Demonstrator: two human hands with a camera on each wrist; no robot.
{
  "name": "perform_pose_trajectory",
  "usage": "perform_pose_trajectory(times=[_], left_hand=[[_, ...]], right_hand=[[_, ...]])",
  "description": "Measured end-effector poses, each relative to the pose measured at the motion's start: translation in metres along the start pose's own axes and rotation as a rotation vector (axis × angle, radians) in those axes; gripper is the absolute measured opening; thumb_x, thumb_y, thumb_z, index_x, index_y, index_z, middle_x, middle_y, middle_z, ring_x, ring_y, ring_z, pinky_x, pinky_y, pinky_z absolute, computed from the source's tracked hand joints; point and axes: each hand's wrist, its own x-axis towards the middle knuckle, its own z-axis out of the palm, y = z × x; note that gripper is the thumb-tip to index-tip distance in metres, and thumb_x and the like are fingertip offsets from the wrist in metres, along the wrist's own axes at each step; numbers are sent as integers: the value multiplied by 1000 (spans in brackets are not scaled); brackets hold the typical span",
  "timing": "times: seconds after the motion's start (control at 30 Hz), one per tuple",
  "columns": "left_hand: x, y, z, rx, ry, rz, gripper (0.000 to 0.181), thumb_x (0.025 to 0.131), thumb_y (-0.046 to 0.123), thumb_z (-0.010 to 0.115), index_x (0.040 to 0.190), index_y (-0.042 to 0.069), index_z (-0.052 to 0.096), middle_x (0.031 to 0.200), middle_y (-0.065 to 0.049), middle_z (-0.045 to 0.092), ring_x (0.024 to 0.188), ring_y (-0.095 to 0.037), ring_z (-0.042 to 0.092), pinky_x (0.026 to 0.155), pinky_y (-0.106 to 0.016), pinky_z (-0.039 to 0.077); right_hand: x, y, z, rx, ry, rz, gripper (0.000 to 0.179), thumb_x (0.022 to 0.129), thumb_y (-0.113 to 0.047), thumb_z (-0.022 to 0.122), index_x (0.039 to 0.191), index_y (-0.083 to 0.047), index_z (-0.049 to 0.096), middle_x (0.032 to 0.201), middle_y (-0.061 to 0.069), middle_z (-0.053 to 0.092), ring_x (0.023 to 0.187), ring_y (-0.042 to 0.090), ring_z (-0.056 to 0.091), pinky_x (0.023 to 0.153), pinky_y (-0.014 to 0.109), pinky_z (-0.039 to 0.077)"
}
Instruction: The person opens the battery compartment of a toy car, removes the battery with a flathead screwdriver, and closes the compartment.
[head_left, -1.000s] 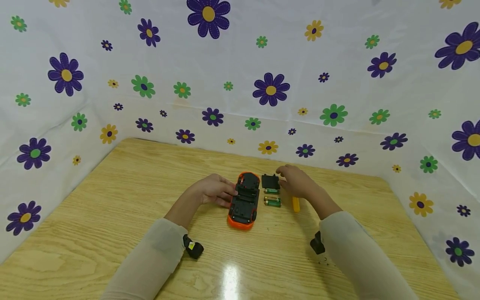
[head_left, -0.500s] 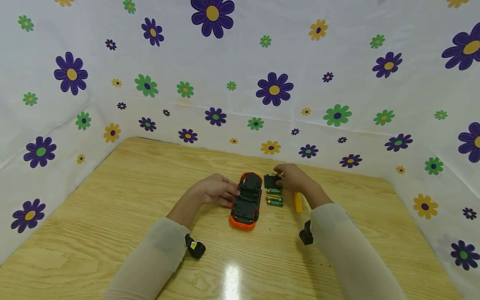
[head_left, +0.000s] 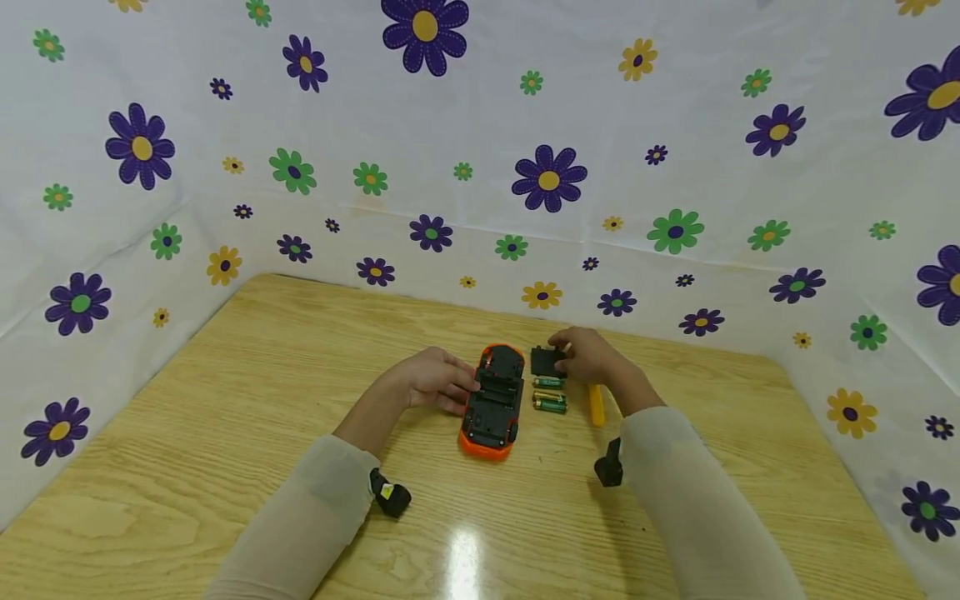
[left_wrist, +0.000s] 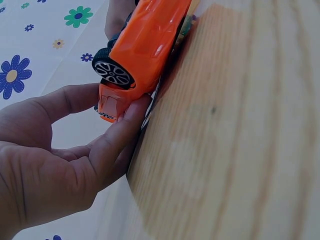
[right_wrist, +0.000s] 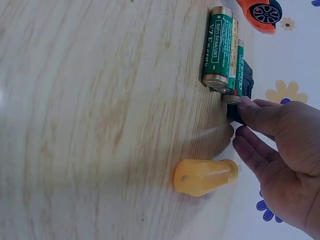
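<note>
An orange toy car (head_left: 492, 408) lies upside down on the table, its black underside and uncovered battery compartment facing up. My left hand (head_left: 435, 382) grips the car's left side; in the left wrist view, thumb and fingers (left_wrist: 132, 107) close on its orange body beside a wheel. To the right of the car lies a black battery cover (head_left: 546, 362). My right hand (head_left: 588, 357) holds that cover by its right edge, the thumb (right_wrist: 255, 112) close to a battery end. Three green batteries (right_wrist: 220, 47) lie just nearer than the cover.
A screwdriver with a yellow handle (head_left: 596, 406) lies under and in front of the right wrist. The wooden table (head_left: 360, 333) ends at a white flowered cloth (head_left: 480, 108) behind and at both sides. A small dark speck lies near the right sleeve.
My right hand has moved left onto the battery cover, and the cover has shifted slightly right. The head view has turned a little. The left hand and the car stay put.
</note>
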Motion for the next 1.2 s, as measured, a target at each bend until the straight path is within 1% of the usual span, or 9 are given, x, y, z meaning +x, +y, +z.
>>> perform_pose_trajectory(times=[0.23,0.33,0.5,0.63,0.73,0.83,0.97,1.1,1.2], left_hand=[[0,-2,-2,13,10,9,47,98,-1,64,141,-11,51,120,-24,68,98,-29,72,81,-42,63],[-1,-2,-3,18,17,7,46,97,-1,64,141,-11,51,120,-24,69,98,-29,72,80,-41,63],[0,-2,-2,13,14,2,48,97,0,65,143,-10,50,121,-24,68,99,-29,72,82,-42,63],[1,-2,-2,12,11,3,48,98,0,64,143,-9,51,121,-24,68,99,-30,72,83,-43,63],[1,-2,-1,12,6,5,46,98,-1,64,142,-9,52,121,-24,69,99,-30,72,83,-43,63],[1,-2,0,9,3,7,46,98,-1,63,141,-9,52,121,-24,69,99,-30,72,83,-43,63],[2,-2,0,4,3,6,45,98,-1,64,140,-9,53,121,-24,69,99,-29,72,84,-43,63],[3,-1,0,2,2,3,44,97,-1,65,139,-9,54,121,-24,69,98,-29,73,84,-43,63],[3,-1,0,1,1,1,44,97,-1,65,139,-9,54,120,-24,69,98,-30,73,84,-43,63]], right_hand=[[-2,-1,-1,54,47,16,36,98,-1,68,133,2,64,130,24,60,115,40,62,103,52,52],[-4,-1,-1,79,69,17,31,99,0,65,130,2,66,129,23,63,115,39,63,101,51,54],[-11,1,-1,127,148,37,27,103,2,54,126,0,68,124,21,67,112,37,65,95,48,58],[-17,3,-2,176,210,33,27,103,2,53,126,0,67,124,20,67,113,37,64,89,46,60],[-22,4,-4,203,245,22,25,104,1,54,126,0,67,126,20,67,114,38,65,90,47,60],[-27,5,-6,224,262,20,25,105,0,55,127,-1,66,126,18,67,113,36,66,91,48,60],[-33,3,-9,230,272,16,25,105,-2,56,127,-1,66,122,18,69,105,33,69,90,48,60],[-39,-2,-10,231,282,-17,24,105,-4,58,127,-1,67,116,17,72,99,30,70,86,46,61],[-42,-9,-10,235,287,-52,24,104,-4,58,127,-1,67,114,15,73,98,31,70,82,43,61]])
